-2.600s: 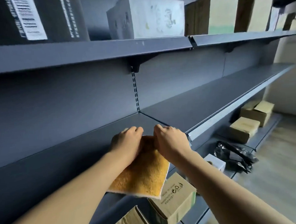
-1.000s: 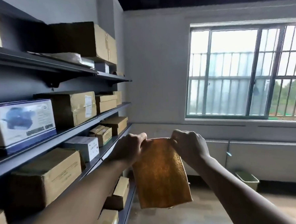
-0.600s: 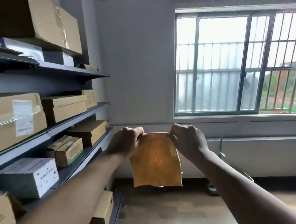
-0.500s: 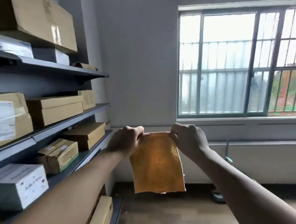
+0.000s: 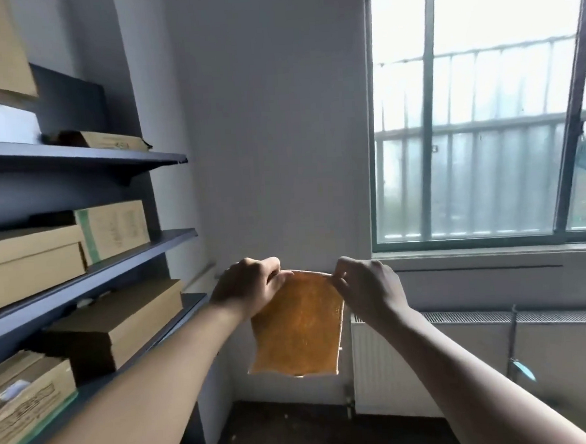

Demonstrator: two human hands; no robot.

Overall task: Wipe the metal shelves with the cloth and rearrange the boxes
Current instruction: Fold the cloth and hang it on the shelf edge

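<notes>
An orange cloth [image 5: 299,326] hangs in the air in front of me, away from the shelves. My left hand [image 5: 247,287] pinches its top left corner and my right hand [image 5: 368,287] pinches its top right corner, so it hangs flat between them. Dark metal shelves [image 5: 143,250] run along the left wall. Cardboard boxes stand on them: a long flat box [image 5: 32,262], an upright box [image 5: 115,227] and a dark flat box [image 5: 120,324] one level down.
A grey wall is straight ahead, with a barred window [image 5: 483,127] at the right and a white radiator [image 5: 380,363] under it. A printed box [image 5: 26,409] sits at the lower left. Dark floor shows below the cloth.
I have turned from the empty shelf toward the wall and window. Both hands lifted the cloth off the shelf and now hold it hanging; in the last half second the view shifted slightly right.
</notes>
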